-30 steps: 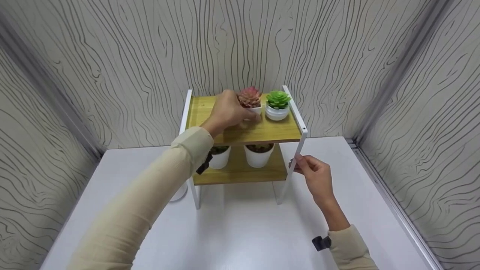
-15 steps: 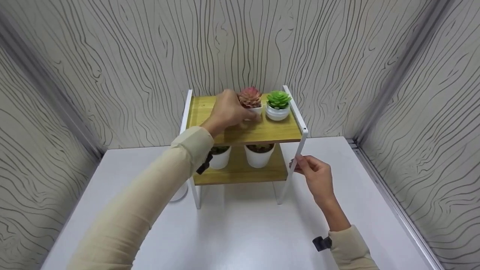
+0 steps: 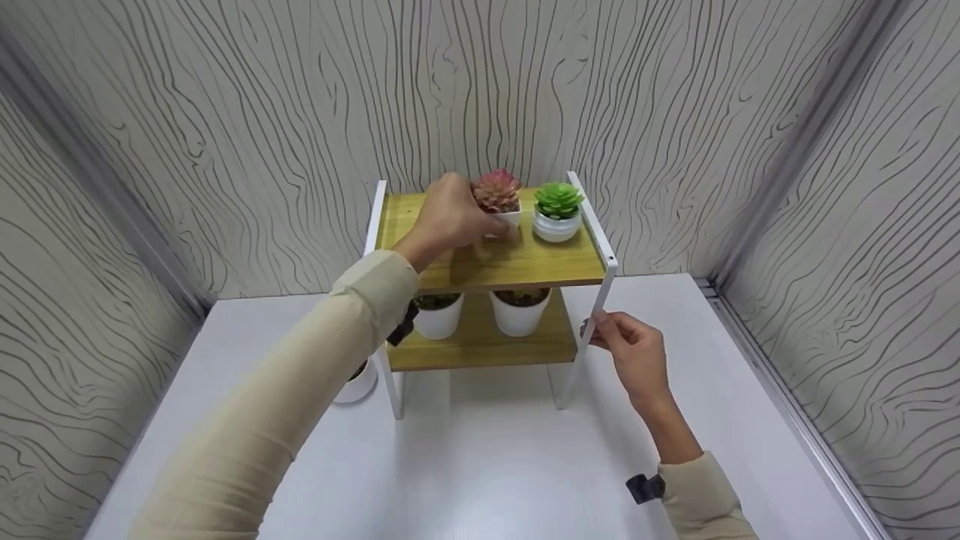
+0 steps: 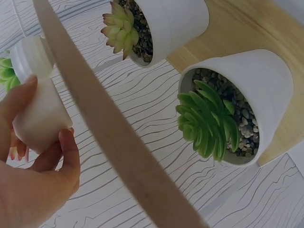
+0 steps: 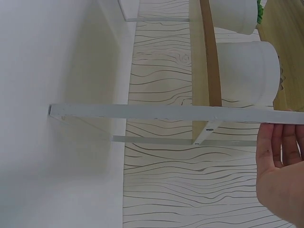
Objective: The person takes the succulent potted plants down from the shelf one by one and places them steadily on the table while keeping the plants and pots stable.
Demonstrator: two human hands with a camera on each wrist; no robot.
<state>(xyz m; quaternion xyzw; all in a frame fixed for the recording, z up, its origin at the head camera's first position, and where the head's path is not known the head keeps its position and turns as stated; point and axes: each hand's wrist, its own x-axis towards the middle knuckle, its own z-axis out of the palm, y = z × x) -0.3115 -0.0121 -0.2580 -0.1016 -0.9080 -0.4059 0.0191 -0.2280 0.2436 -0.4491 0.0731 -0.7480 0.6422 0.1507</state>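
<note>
In the head view my left hand grips the white pot of a pinkish-red succulent over the upper board of a small two-tier shelf. Thumb and fingertips press opposite sides of that pot in the left wrist view, where the plant is mostly hidden behind hand and pot. Just right of it stands a green succulent in a round white pot. My right hand holds the shelf's white front right leg, thumb in front and fingers behind; the right wrist view shows the fingertips against this leg.
Two larger white pots stand on the lower board, holding succulents in pebbles. Another white pot is on the white table beside the left leg. Wood-grain patterned walls enclose the back and sides.
The left hand and the pink succulent have shifted slightly left and up, widening the gap to the green one. The right hand stays on the leg.
</note>
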